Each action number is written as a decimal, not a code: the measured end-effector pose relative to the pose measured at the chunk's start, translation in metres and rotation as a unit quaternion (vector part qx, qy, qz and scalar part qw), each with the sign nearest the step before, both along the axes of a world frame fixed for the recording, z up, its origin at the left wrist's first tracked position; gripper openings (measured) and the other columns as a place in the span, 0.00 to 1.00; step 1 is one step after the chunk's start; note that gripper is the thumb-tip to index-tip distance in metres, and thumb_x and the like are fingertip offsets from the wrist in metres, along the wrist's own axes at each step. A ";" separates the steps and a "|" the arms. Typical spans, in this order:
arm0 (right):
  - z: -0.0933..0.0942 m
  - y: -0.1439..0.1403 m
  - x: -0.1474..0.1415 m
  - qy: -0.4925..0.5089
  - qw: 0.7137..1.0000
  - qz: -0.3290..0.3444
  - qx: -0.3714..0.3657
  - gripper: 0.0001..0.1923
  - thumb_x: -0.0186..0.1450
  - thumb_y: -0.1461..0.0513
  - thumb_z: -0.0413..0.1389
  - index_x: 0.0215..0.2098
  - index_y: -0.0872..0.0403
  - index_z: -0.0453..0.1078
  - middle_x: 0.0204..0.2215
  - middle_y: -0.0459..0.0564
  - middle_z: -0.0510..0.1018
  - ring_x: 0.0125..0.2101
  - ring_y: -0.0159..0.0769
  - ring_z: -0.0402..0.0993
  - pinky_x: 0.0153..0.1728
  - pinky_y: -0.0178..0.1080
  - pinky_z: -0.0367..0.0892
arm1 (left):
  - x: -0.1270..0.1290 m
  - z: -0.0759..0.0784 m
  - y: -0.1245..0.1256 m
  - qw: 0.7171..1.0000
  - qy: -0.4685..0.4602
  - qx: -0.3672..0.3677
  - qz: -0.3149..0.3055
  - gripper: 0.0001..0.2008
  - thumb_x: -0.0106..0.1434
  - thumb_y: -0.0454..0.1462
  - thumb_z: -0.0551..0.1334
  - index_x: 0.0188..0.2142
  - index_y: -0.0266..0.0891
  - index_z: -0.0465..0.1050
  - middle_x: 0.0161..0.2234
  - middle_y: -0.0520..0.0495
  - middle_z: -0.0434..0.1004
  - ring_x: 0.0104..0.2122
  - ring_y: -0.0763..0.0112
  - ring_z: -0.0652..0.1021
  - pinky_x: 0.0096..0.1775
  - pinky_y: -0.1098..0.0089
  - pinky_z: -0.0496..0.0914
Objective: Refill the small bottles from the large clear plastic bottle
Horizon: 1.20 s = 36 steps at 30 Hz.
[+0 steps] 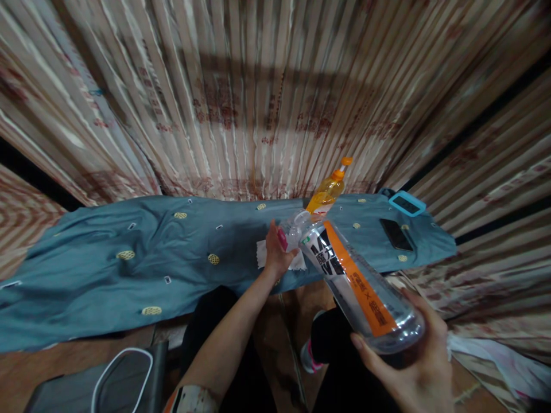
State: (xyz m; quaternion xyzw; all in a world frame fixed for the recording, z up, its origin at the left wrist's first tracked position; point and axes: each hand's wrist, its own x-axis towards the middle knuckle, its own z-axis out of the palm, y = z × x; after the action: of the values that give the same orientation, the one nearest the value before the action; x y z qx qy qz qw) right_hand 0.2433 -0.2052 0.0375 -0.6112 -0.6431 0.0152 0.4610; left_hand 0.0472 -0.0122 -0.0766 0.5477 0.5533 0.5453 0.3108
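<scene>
Right hand (424, 358) grips the base of a clear bottle (359, 281), tilted away; left hand (278, 249) closes on its neck (cap not visible, on or off unclear). Orange bottle (327, 192) just beyond.

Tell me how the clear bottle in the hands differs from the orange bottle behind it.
The clear bottle looks empty; the orange bottle holds orange liquid. The clear bottle is held tilted by the right hand at its base and the left hand at its neck; the orange bottle stands unheld on the blue cloth. Both are plastic.
</scene>
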 end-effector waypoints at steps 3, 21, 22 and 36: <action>0.005 0.001 -0.005 -0.007 1.000 -0.008 0.014 0.47 0.55 0.48 0.70 0.67 0.50 0.58 0.54 0.54 0.69 0.47 0.48 0.72 0.48 0.48 0.69 | 0.001 0.000 0.000 1.000 0.001 0.000 0.001 0.55 0.46 0.36 0.76 0.69 0.45 0.50 0.62 0.36 0.67 0.62 0.48 0.70 0.65 0.47 0.62; -0.003 0.000 -0.016 0.241 0.966 -0.072 -0.063 0.48 0.47 0.50 0.73 0.62 0.51 0.62 0.57 0.55 0.70 0.51 0.49 0.71 0.51 0.47 0.67 | 0.000 -0.001 0.003 0.999 0.045 0.002 -0.008 0.55 0.47 0.38 0.76 0.68 0.39 0.47 0.59 0.34 0.68 0.60 0.45 0.71 0.64 0.46 0.64; -0.003 0.000 -0.016 0.238 0.967 -0.073 -0.057 0.48 0.47 0.49 0.73 0.61 0.51 0.62 0.56 0.54 0.71 0.51 0.49 0.72 0.50 0.47 0.68 | 0.000 -0.001 0.003 0.999 0.045 0.003 -0.006 0.55 0.47 0.38 0.76 0.68 0.40 0.48 0.59 0.34 0.68 0.60 0.46 0.71 0.64 0.46 0.64; -0.008 -0.001 -0.010 0.211 0.974 -0.069 -0.044 0.48 0.49 0.50 0.73 0.63 0.49 0.61 0.52 0.53 0.72 0.46 0.49 0.73 0.45 0.48 0.71 | 0.002 0.003 0.000 1.000 0.028 0.001 -0.003 0.54 0.47 0.39 0.77 0.68 0.44 0.50 0.60 0.37 0.68 0.60 0.46 0.71 0.64 0.45 0.64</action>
State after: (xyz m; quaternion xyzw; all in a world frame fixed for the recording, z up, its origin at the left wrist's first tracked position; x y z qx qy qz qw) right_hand 0.2335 -0.2066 0.0292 -0.6565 -0.4865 0.1405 0.5591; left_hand 0.0490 -0.0117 -0.0739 0.5645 0.5595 0.5296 0.2965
